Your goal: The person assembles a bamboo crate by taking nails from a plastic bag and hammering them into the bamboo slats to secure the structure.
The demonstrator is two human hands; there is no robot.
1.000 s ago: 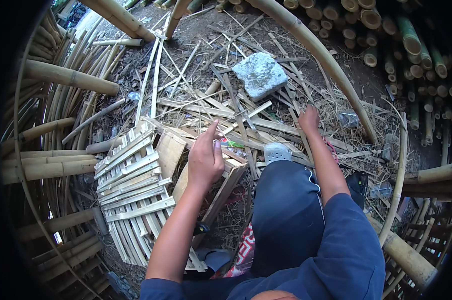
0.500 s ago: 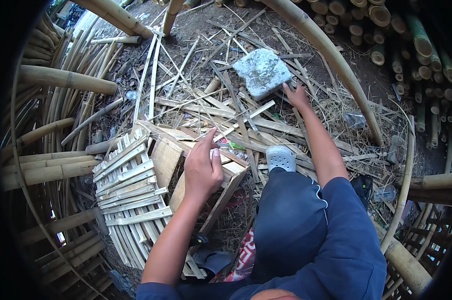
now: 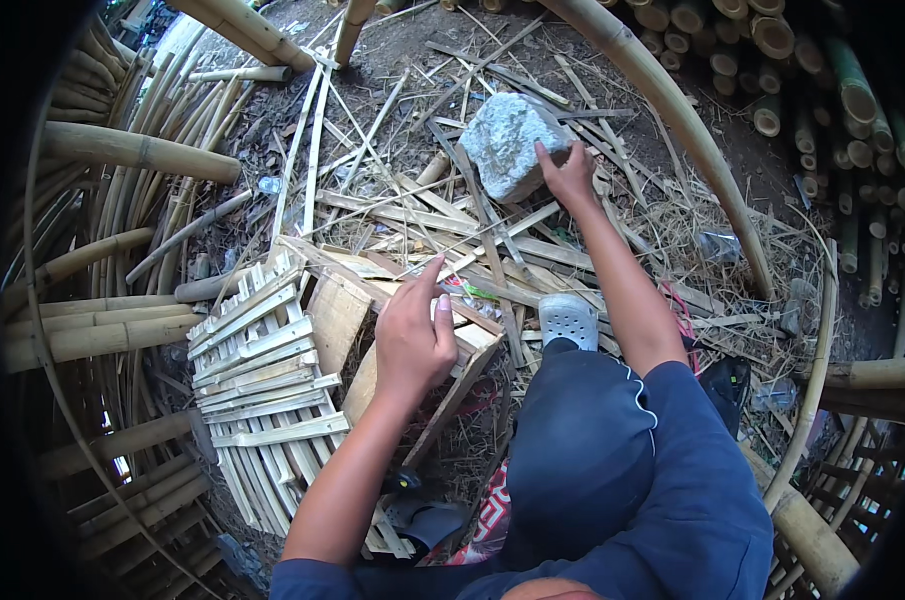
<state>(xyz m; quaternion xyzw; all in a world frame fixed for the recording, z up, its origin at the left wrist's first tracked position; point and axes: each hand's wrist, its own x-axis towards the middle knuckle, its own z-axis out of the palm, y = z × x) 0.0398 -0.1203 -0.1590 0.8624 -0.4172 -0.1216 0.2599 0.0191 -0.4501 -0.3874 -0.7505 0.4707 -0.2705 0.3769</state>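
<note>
My right hand (image 3: pixel 570 177) reaches far forward and grips the right edge of a rough grey stone block (image 3: pixel 511 147). The block stands tilted on the bamboo scraps, its pale rough face turned up. My left hand (image 3: pixel 416 325) is held over a wooden box-like frame (image 3: pixel 458 392), thumb apart and index finger stretched, with nothing seen in it. Whether it rests on the frame I cannot tell. Beside it, to the left, leans a panel of split bamboo slats (image 3: pixel 263 370).
Loose bamboo strips (image 3: pixel 443 215) litter the ground ahead. A curved bamboo pole (image 3: pixel 673 110) crosses on the right, before stacked bamboo poles (image 3: pixel 773 40). More thick poles (image 3: pixel 138 150) jut in from the left. My clog-shod foot (image 3: pixel 569 320) stands near the frame.
The stone block has tipped and turned toward the left, showing a rougher face. My right hand has shifted slightly left with it and closed more on its edge. My left hand has barely moved.
</note>
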